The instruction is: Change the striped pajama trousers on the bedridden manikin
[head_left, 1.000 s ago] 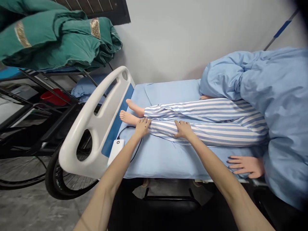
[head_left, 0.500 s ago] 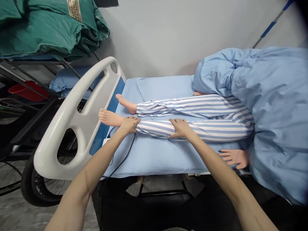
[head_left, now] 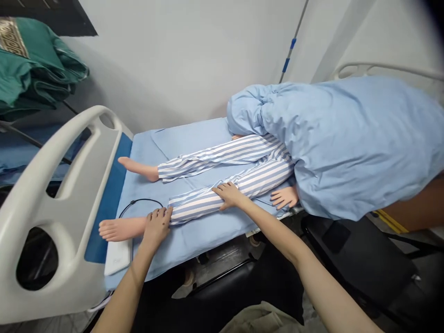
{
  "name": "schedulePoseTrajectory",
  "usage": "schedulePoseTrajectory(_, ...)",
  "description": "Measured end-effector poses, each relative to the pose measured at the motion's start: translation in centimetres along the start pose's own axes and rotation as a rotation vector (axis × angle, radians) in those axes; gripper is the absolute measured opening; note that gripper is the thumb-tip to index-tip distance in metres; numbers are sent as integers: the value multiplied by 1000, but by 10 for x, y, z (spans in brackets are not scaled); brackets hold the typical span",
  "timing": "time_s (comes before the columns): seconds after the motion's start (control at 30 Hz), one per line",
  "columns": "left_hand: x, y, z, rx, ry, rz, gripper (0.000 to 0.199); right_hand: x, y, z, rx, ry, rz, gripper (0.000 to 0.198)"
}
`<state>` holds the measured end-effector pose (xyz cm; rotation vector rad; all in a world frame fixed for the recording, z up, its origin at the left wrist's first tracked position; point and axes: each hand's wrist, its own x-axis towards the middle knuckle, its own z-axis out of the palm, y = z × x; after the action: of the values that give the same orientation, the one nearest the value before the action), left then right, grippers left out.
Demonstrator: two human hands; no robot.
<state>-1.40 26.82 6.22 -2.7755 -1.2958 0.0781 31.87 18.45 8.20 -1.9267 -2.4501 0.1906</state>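
A manikin in blue-and-white striped trousers (head_left: 225, 155) lies on its back on the bed. My left hand (head_left: 157, 226) is wrapped over the ankle of the near leg, just beside the bare foot (head_left: 121, 229). Higher up the same leg, my right hand (head_left: 230, 194) grips the striped cloth below the knee, thumb on the near side. The near leg is angled out toward me, apart from the far leg (head_left: 208, 155), which lies on the sheet. Its near hand (head_left: 284, 197) rests palm down by the hip. A blue quilt (head_left: 333, 134) hides the upper body.
The white footboard (head_left: 78, 162) rises at the left. A white box (head_left: 118, 259) and a black cable (head_left: 140, 200) lie near the foot. Green folded cloth (head_left: 38, 69) sits on a rack at upper left. A black chair (head_left: 360, 259) stands at lower right.
Both my hands have moved the manikin's near leg toward me, away from the far leg, uncovering more sheet between them. The camera view has turned to the right.
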Motion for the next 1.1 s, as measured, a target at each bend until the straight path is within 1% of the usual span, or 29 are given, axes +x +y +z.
schedulePoseTrajectory(0.07, -20, 13, 10, -86, 202, -72, 62, -5, -4, 2, -2, 37, 14, 90)
schedulePoseTrajectory(0.1, -31, 22, 17, -158, 297, -137, 61, -7, -7, 3, -4, 53, 21, 90)
schedulePoseTrajectory(0.13, -40, 31, 25, -253, 372, -218, 60, -10, -9, 5, -9, 66, 27, 89)
schedulePoseTrajectory(0.2, -51, 48, 40, -501, 512, -452, 55, -14, -12, 9, -21, 82, 36, 90)
schedulePoseTrajectory(0.27, -50, 58, 51, -811, 537, -680, 51, -14, -13, 13, -27, 95, 44, 91)
schedulePoseTrajectory(0.33, -40, 60, 54, -1128, 561, -890, 47, -14, -15, 16, -34, 123, 55, 92)
schedulePoseTrajectory(0.4, -28, 58, 51, -1403, 614, -1049, 46, -15, -21, 20, -45, 191, 63, 88)
schedulePoseTrajectory(0.43, -23, 56, 49, -1510, 627, -1098, 46, -17, -26, 23, -40, 244, 64, 81)
schedulePoseTrajectory(0.47, -19, 54, 47, -1591, 608, -1116, 45, -20, -32, 28, -22, 305, 62, 72)
schedulePoseTrajectory(0.5, -18, 52, 46, -1644, 555, -1106, 44, -24, -39, 35, 9, 369, 58, 61)
schedulePoseTrajectory(0.57, -18, 46, 46, -1685, 419, -1027, 38, -32, -54, 49, 88, 496, 67, 42)
schedulePoseTrajectory(0.63, -21, 36, 48, -1685, 338, -949, 29, -38, -66, 61, 141, 587, 106, 33)
schedulePoseTrajectory(0.67, -23, 31, 48, -1682, 331, -918, 26, -38, -72, 65, 146, 607, 123, 33)
schedulePoseTrajectory(0.73, -25, 20, 47, -1683, 349, -863, 20, -34, -80, 65, 121, 584, 120, 39)
schedulePoseTrajectory(0.8, -26, 12, 45, -1693, 364, -810, 17, -22, -86, 59, 64, 503, 90, 54)
schedulePoseTrajectory(0.9, -26, 7, 41, -1711, 381, -770, 20, 3, -93, 49, -46, 374, 54, 73)
schedulePoseTrajectory(0.97, -26, 5, 39, -1726, 394, -755, 24, 19, -97, 46, -118, 316, 30, 73)
schedulePoseTrajectory(1.03, -27, 1, 38, -1710, 393, -730, 26, 31, -98, 45, -171, 286, 15, 65)
schedulePoseTrajectory(1.1, -27, -4, 35, -1657, 374, -700, 28, 40, -98, 43, -190, 270, 12, 61)
